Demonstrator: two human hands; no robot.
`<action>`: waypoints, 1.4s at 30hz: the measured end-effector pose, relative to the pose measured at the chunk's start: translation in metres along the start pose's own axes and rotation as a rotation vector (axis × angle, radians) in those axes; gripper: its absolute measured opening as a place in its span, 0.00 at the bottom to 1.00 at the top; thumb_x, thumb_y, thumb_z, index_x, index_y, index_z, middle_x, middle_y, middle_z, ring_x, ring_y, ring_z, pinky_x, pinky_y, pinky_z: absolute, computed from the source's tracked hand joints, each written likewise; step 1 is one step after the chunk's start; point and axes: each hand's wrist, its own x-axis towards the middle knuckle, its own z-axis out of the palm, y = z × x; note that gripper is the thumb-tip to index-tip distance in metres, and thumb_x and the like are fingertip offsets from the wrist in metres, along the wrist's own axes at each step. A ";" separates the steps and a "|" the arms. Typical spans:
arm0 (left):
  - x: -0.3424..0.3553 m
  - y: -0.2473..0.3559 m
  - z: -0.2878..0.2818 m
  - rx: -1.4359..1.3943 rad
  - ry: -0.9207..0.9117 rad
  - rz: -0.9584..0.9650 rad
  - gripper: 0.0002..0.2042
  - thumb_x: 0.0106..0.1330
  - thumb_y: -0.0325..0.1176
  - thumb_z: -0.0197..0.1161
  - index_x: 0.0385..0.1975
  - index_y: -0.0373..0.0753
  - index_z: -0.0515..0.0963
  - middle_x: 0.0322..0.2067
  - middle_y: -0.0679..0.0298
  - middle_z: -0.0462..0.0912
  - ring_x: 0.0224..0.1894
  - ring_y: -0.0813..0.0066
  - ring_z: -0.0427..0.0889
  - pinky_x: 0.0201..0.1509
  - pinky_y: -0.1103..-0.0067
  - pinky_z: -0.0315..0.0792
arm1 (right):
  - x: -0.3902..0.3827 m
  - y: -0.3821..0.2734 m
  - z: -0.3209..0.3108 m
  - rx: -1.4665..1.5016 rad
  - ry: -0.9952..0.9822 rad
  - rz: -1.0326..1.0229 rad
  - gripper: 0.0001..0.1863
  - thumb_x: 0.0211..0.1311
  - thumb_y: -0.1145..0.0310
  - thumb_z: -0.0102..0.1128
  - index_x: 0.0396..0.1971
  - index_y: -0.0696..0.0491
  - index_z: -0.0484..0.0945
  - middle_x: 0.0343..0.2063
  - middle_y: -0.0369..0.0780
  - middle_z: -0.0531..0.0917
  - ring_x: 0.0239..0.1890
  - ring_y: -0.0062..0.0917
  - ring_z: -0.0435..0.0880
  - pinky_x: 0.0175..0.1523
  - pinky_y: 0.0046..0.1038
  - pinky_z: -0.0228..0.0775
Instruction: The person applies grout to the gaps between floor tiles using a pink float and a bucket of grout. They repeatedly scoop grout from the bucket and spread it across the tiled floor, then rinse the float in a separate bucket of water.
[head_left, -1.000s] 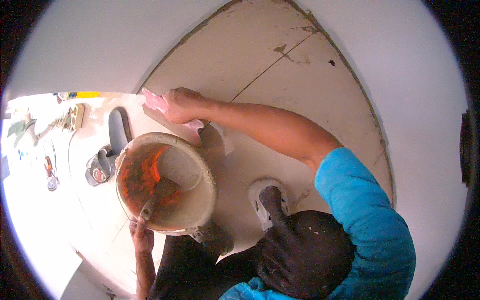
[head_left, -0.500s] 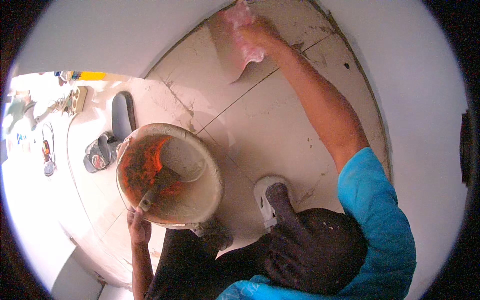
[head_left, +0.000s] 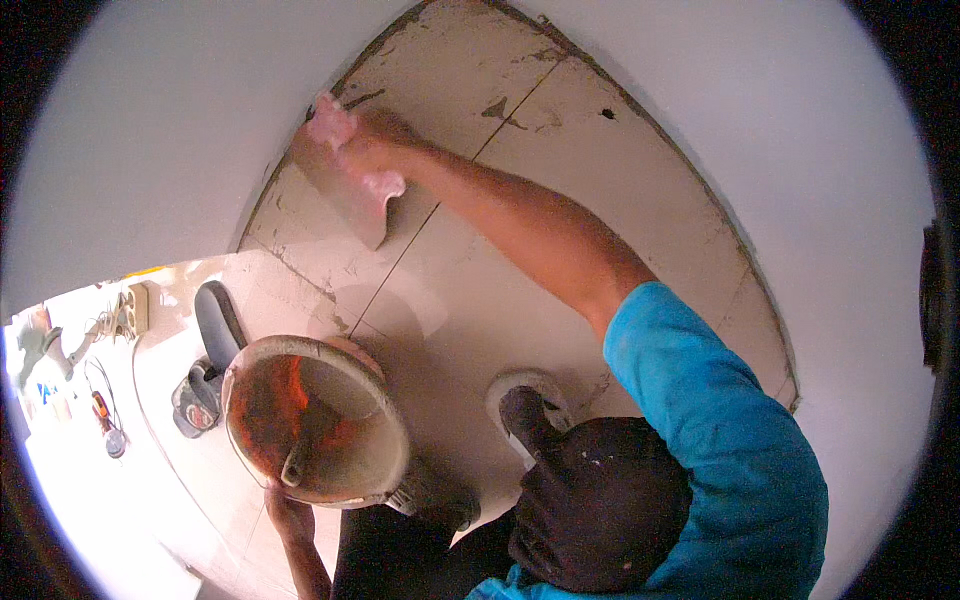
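Observation:
My right hand (head_left: pixel 372 145), fingers closed, grips the pink back of a wide, flat scraper (head_left: pixel 340 190). The tool's thin, dull blade lies against or just above the tiled floor beside the left wall; exact contact is hard to see. Down at lower left, my left hand (head_left: pixel 288 508) pinches the near rim of a tilted bucket (head_left: pixel 385 440). The bucket is crusted pale outside, with orange and grey inside. A tool with a pale handle (head_left: pixel 292 465) leans in it, its end close to my left fingers; its lower part is in shadow.
Dark sandals (head_left: pixel 220 325) lie left of the bucket. Beyond them are a power strip (head_left: pixel 136 308), cables and an orange-handled tool (head_left: pixel 100 408). White walls (head_left: pixel 780 180) close in on both sides. My shod foot (head_left: pixel 525 410) stands on the smeared tiles.
My right hand and the scraper have swept left and nearer, from the far floor toward the left wall. The view has shifted too. My left hand still holds the bucket's rim.

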 end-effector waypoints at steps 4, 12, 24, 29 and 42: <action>0.006 0.000 0.010 -0.013 -0.046 0.010 0.25 0.71 0.46 0.49 0.58 0.30 0.66 0.56 0.55 0.73 0.59 0.62 0.71 0.64 0.65 0.62 | 0.057 0.107 -0.061 0.059 -0.146 0.195 0.21 0.45 0.59 0.63 0.35 0.62 0.80 0.31 0.49 0.84 0.30 0.36 0.85 0.35 0.36 0.77; 0.000 -0.004 -0.017 0.091 0.005 -0.002 0.27 0.70 0.48 0.49 0.60 0.32 0.64 0.58 0.55 0.71 0.61 0.62 0.68 0.66 0.65 0.59 | 0.087 0.139 -0.150 0.308 0.110 0.351 0.09 0.55 0.67 0.57 0.31 0.57 0.80 0.26 0.43 0.84 0.26 0.31 0.84 0.31 0.36 0.76; -0.003 0.000 -0.007 0.090 -0.081 0.035 0.27 0.70 0.48 0.46 0.62 0.33 0.63 0.60 0.55 0.69 0.63 0.59 0.66 0.68 0.63 0.55 | 0.083 0.045 -0.128 -0.899 0.200 0.096 0.15 0.44 0.65 0.65 0.35 0.51 0.82 0.32 0.44 0.83 0.36 0.38 0.83 0.42 0.40 0.73; -0.008 0.007 0.021 0.221 0.118 -0.033 0.27 0.70 0.48 0.46 0.62 0.33 0.63 0.60 0.55 0.69 0.62 0.59 0.66 0.67 0.63 0.57 | 0.103 0.046 -0.151 -0.868 0.190 0.134 0.15 0.45 0.66 0.65 0.36 0.50 0.82 0.33 0.43 0.83 0.37 0.37 0.82 0.43 0.40 0.73; -0.007 -0.011 -0.038 0.216 0.063 -0.059 0.28 0.69 0.50 0.47 0.61 0.34 0.63 0.60 0.55 0.68 0.63 0.60 0.65 0.68 0.63 0.53 | 0.023 0.075 -0.238 -0.876 0.013 -0.032 0.15 0.46 0.68 0.64 0.38 0.48 0.82 0.36 0.42 0.83 0.39 0.36 0.82 0.45 0.40 0.72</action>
